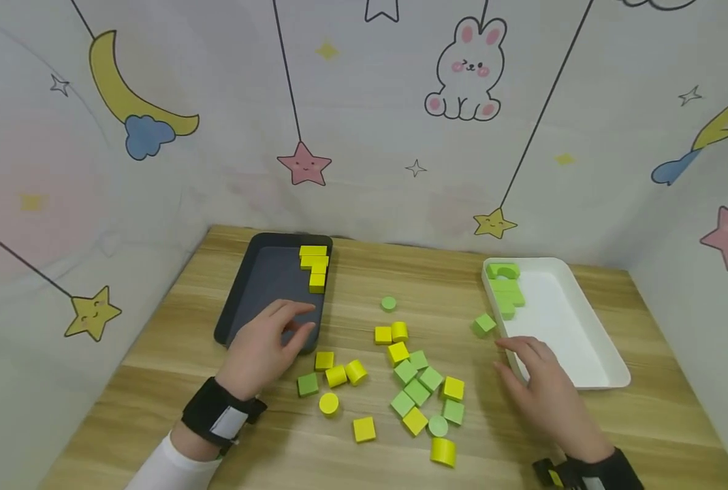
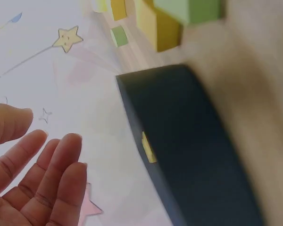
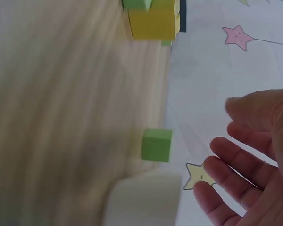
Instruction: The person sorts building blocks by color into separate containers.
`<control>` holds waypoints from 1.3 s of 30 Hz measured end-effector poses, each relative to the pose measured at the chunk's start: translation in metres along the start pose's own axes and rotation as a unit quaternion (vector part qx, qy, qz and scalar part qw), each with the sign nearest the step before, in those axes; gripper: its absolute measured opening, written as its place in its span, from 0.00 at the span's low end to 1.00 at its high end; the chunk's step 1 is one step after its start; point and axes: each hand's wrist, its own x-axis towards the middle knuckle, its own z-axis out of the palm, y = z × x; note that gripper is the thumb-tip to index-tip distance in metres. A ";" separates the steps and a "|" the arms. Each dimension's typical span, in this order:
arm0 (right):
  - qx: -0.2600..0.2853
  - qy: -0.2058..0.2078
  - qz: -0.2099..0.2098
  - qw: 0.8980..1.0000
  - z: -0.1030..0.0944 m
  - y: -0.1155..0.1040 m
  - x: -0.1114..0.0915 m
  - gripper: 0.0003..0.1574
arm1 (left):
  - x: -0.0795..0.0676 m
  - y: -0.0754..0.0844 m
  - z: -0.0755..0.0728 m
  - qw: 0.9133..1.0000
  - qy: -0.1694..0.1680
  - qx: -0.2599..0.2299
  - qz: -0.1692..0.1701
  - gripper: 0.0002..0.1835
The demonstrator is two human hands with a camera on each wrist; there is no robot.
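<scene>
My left hand [image 1: 262,347] hovers over the near right corner of the dark tray [image 1: 231,309], thumb and fingers apart with nothing between them. Yellow blocks [image 1: 317,264] line that tray's far right side. Over the near left rim of the white tray [image 1: 590,337] is my right hand [image 1: 544,395], also empty, its fingers loosely bent. Light green blocks [image 1: 508,289] sit along the white tray's left wall. A green cube [image 1: 483,325] lies on the table just left of that tray, close to the right fingertips; the right wrist view shows this green cube [image 3: 156,145] too.
Between the trays, yellow and green blocks [image 1: 418,391] lie mixed on the wooden table [image 1: 265,442]. A green cylinder [image 1: 388,303] stands apart farther back. One green cube [image 1: 307,385] is near the left hand. A printed cloth wall [image 1: 376,204] borders the table's far edge.
</scene>
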 end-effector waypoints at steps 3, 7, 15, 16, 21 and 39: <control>-0.043 -0.027 -0.030 0.998 -0.001 0.005 0.023 0.25 | -0.006 -0.004 0.001 1.000 0.009 0.002 -0.014 0.17; -0.109 -0.110 -0.063 0.986 0.003 0.013 0.049 0.28 | -0.009 -0.005 0.005 1.000 0.003 0.001 -0.019 0.18; -0.185 -0.195 -0.100 0.958 0.014 0.020 0.066 0.21 | -0.011 -0.001 0.010 1.000 -0.002 0.000 -0.015 0.17; -0.179 -0.195 -0.099 0.959 0.014 0.020 0.066 0.20 | -0.010 -0.001 0.010 1.000 -0.001 -0.001 -0.012 0.17; -0.114 -0.183 -0.076 0.974 -0.006 0.024 0.066 0.23 | -0.006 0.000 0.010 1.000 0.002 0.000 -0.004 0.17; -0.071 -0.194 0.034 0.978 -0.019 0.072 0.065 0.20 | -0.005 0.002 0.003 1.000 -0.014 0.001 -0.016 0.17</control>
